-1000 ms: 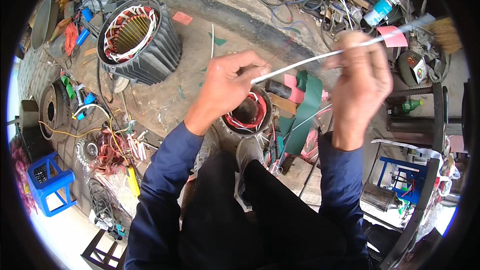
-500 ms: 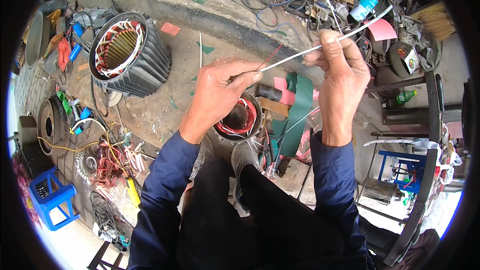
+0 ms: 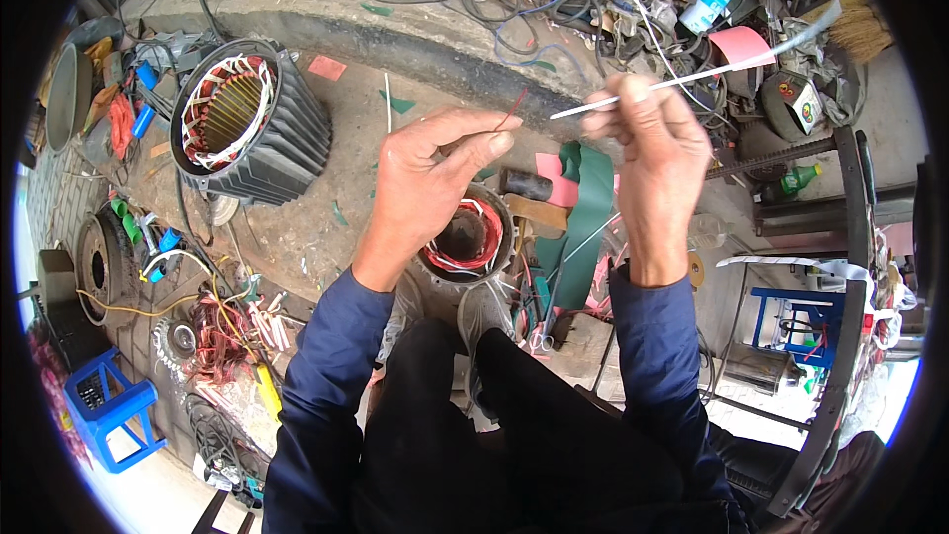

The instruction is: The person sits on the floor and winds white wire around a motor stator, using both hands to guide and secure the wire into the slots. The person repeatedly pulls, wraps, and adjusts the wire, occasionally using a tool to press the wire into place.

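Through the head camera I see that the white tube (image 3: 707,73) has just come away from my left hand (image 3: 423,183): half a second ago its near end sat at those fingertips, and now a clear gap lies between that end and the red wire (image 3: 515,107). As I judge it, this leaves the work split in two, with the wire on one side, the tube on the other and neither inside the other.

My left fingers are narrow, thumb and forefinger closed together with the wire poking up past their tips; I cannot tell where its lower end runs. My right hand (image 3: 649,163) pinches the tube near its near end, so a short stub points at the left fingers and the long part slants up and away to the right, its far end blurred.

Both hands are raised at about the same height, backs of the wrists in view, the blue sleeves (image 3: 334,346) coming up from below. Just below the left fingers stands the small motor body (image 3: 496,220) with red coils, the green sheet (image 3: 581,237) lies below the right fingers, and the large finned motor housing (image 3: 289,143) stands well to the left of both
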`<move>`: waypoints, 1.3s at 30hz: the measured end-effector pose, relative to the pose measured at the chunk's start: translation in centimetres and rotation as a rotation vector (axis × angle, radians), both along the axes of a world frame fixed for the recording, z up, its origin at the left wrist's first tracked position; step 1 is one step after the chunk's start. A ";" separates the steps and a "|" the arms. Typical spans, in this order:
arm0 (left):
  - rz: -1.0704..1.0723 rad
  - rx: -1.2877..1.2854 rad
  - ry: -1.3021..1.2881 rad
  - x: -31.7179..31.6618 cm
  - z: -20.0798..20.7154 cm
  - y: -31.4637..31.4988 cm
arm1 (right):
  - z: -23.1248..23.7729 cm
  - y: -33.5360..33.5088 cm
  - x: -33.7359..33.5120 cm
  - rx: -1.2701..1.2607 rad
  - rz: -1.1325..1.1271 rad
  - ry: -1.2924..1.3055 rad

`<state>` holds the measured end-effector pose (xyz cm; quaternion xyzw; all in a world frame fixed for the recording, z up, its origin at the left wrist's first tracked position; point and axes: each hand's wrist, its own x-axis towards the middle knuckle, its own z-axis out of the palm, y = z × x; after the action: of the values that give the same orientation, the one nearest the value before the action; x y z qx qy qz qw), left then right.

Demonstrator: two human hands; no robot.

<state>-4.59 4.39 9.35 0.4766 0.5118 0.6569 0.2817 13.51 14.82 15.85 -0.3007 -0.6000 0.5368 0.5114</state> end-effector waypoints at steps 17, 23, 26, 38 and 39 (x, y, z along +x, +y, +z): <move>-0.055 -0.031 0.040 1.0 0.6 0.2 | 2.5 -0.9 -0.2 0.191 0.014 -0.019; -0.060 -0.004 0.053 1.0 0.7 0.1 | 2.4 -1.0 -0.3 0.186 0.002 -0.030; -0.066 -0.006 0.045 1.0 0.7 0.2 | 2.5 -1.0 -0.2 0.180 0.001 -0.032; -0.094 -0.002 0.016 1.1 0.6 0.2 | 2.4 -0.9 -0.3 0.175 -0.011 -0.027; -0.093 -0.011 0.031 1.1 0.6 0.2 | 2.3 -0.9 -0.2 0.175 -0.015 -0.030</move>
<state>-3.45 4.60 9.90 0.5082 0.4970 0.6330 0.3067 13.27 13.88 18.20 -0.2672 -0.6498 0.4740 0.5307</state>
